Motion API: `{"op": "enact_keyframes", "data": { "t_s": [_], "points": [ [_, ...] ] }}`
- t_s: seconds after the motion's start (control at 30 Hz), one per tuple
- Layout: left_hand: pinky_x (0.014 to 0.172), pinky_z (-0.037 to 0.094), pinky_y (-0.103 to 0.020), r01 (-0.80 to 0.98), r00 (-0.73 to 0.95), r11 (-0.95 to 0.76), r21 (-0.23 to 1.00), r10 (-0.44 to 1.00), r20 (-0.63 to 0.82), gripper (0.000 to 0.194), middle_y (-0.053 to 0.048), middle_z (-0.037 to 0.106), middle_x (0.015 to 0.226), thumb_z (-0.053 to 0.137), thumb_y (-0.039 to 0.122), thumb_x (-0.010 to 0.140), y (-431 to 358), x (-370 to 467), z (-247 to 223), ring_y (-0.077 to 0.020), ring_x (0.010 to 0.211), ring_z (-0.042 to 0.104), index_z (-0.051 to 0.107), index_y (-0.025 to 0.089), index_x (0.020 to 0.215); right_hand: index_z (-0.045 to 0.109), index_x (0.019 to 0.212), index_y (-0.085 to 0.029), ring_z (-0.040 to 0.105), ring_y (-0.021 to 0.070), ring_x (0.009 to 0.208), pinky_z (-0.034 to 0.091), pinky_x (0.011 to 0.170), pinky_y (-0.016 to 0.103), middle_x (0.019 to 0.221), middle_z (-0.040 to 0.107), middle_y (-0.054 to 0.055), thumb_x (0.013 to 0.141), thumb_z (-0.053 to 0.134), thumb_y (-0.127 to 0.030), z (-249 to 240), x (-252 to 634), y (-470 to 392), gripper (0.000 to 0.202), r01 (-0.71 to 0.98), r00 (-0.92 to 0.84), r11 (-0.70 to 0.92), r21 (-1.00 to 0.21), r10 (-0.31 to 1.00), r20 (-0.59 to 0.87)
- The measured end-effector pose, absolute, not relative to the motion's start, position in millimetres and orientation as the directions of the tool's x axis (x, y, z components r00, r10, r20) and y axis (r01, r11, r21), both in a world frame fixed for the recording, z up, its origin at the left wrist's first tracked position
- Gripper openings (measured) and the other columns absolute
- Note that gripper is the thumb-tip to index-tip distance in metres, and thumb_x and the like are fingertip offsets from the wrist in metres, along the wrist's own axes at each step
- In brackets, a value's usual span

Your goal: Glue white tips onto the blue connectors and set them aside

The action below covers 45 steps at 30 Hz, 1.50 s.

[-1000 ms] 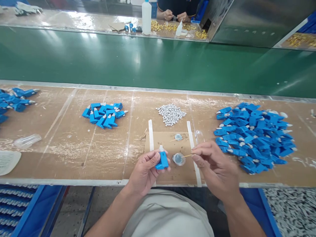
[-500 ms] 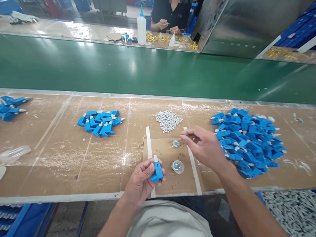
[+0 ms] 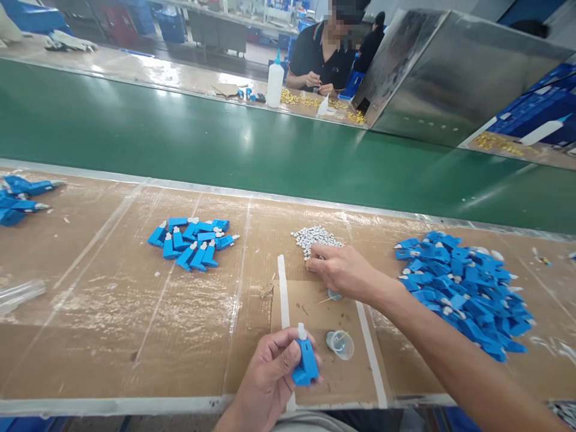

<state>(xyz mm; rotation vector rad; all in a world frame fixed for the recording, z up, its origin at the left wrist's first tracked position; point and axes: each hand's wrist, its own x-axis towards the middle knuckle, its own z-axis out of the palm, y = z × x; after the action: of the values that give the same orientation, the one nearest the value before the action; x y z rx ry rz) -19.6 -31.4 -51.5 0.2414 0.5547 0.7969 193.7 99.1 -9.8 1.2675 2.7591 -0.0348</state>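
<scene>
My left hand grips a blue plastic part with a white tip pointing up, above the front of a cardboard sheet. At the near edge of a pile of small grey-white pieces, my right hand has thumb and fingertips pinched together. Whatever is between those fingertips is hidden. Partly under the right hand is a small dish of clear bluish stuff with a thin stick beside it. A clear cup with a stick in it stands right of the held part.
A big heap of blue parts lies on the right; a smaller group lies left of centre. White tape strips border the cardboard sheet. A green belt runs behind. Across it, a co-worker handles something near a white bottle.
My right hand has moved left and forward, from above the small dish to the grey-white pile. The left hand still holds the blue part. The view has tilted upward.
</scene>
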Motion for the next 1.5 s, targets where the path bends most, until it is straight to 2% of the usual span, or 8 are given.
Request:
{"op": "enact_keyframes", "data": {
  "t_s": [0.33, 0.5, 0.57, 0.7, 0.8, 1.03, 1.33, 1.5],
  "points": [
    [0.056, 0.044, -0.022, -0.601, 0.556, 0.665, 0.442, 0.746, -0.366, 0.031, -0.011, 0.069, 0.078, 0.076, 0.039, 0.083, -33, -19, -56, -0.0148, 0.064, 0.065, 0.073, 0.011, 0.095, 0.066, 0.074, -0.015, 0.057, 0.0194, 0.071, 0.032, 0.053, 0.031, 0.084, 0.066, 0.011, 0.081, 0.056, 0.004, 8, 160, 109, 0.022, 0.582, -0.785, 0.812, 0.038, 0.574, -0.232],
    [0.056, 0.043, -0.022, -0.618, 0.522, 0.656, 0.433, 0.754, -0.398, 0.03, -0.01, 0.068, 0.077, 0.079, 0.037, 0.08, -32, -21, -52, -0.0142, 0.062, 0.065, 0.073, 0.011, 0.093, 0.064, 0.08, -0.015, 0.056, 0.0173, 0.067, 0.037, 0.054, 0.029, 0.081, 0.067, 0.009, 0.078, 0.06, -0.004, 20, 158, 115, 0.012, 0.587, -0.797, 0.809, -0.025, 0.572, -0.193],
    [0.056, 0.044, -0.022, -0.629, 0.511, 0.649, 0.428, 0.76, -0.402, 0.031, -0.009, 0.068, 0.076, 0.081, 0.037, 0.078, -32, -24, -55, -0.0136, 0.061, 0.065, 0.074, 0.011, 0.093, 0.062, 0.084, -0.016, 0.057, 0.0157, 0.069, 0.043, 0.059, 0.027, 0.081, 0.066, 0.006, 0.081, 0.058, -0.006, 30, 168, 107, 0.011, 0.62, -0.784, 0.762, -0.188, 0.612, -0.105],
    [0.057, 0.044, -0.022, -0.601, 0.5, 0.651, 0.464, 0.759, -0.418, 0.03, -0.009, 0.068, 0.074, 0.083, 0.036, 0.076, -28, -33, -61, -0.0141, 0.06, 0.064, 0.075, 0.012, 0.093, 0.059, 0.081, -0.018, 0.062, 0.0115, 0.061, 0.048, 0.055, 0.023, 0.074, 0.065, -0.001, 0.09, 0.062, -0.018, 39, 201, 64, 0.009, 0.431, -0.633, 0.323, -0.843, 0.774, -0.027],
    [0.058, 0.045, -0.023, -0.543, 0.512, 0.653, 0.529, 0.756, -0.408, 0.029, -0.009, 0.067, 0.074, 0.082, 0.037, 0.077, -23, -36, -53, -0.0132, 0.061, 0.062, 0.075, 0.012, 0.092, 0.062, 0.075, -0.017, 0.064, 0.0118, 0.059, 0.052, 0.052, 0.024, 0.075, 0.068, 0.001, 0.086, 0.072, -0.024, 30, 228, 25, 0.017, 0.142, -0.491, 0.121, -0.982, 0.87, 0.036],
    [0.06, 0.045, -0.021, -0.427, 0.559, 0.64, 0.639, 0.742, -0.369, 0.027, -0.007, 0.066, 0.077, 0.077, 0.035, 0.082, -20, -15, -16, -0.0124, 0.066, 0.059, 0.075, 0.012, 0.096, 0.066, 0.083, -0.019, 0.067, 0.0132, 0.051, 0.052, 0.042, 0.02, 0.069, 0.07, -0.001, 0.074, 0.086, -0.025, 12, 259, -20, 0.023, -0.194, -0.074, 0.021, -0.981, 0.997, 0.036],
    [0.064, 0.046, -0.022, -0.377, 0.657, 0.657, 0.653, 0.686, -0.311, 0.028, -0.007, 0.063, 0.078, 0.069, 0.037, 0.088, -32, 17, 3, -0.0122, 0.069, 0.056, 0.073, 0.011, 0.098, 0.077, 0.08, -0.019, 0.067, 0.0125, 0.049, 0.051, 0.039, 0.018, 0.066, 0.071, 0.002, 0.071, 0.088, -0.027, 7, 246, -35, 0.016, -0.382, 0.036, 0.076, -0.921, 0.997, 0.068],
    [0.064, 0.046, -0.023, -0.382, 0.66, 0.642, 0.665, 0.693, -0.29, 0.03, -0.007, 0.062, 0.079, 0.067, 0.038, 0.089, -28, 22, 8, -0.0114, 0.067, 0.055, 0.073, 0.012, 0.102, 0.08, 0.082, -0.02, 0.067, 0.0138, 0.05, 0.051, 0.039, 0.019, 0.066, 0.071, 0.003, 0.074, 0.086, -0.026, 7, 235, -37, 0.012, -0.37, 0.063, 0.104, -0.923, 0.994, 0.086]
  ]
}}
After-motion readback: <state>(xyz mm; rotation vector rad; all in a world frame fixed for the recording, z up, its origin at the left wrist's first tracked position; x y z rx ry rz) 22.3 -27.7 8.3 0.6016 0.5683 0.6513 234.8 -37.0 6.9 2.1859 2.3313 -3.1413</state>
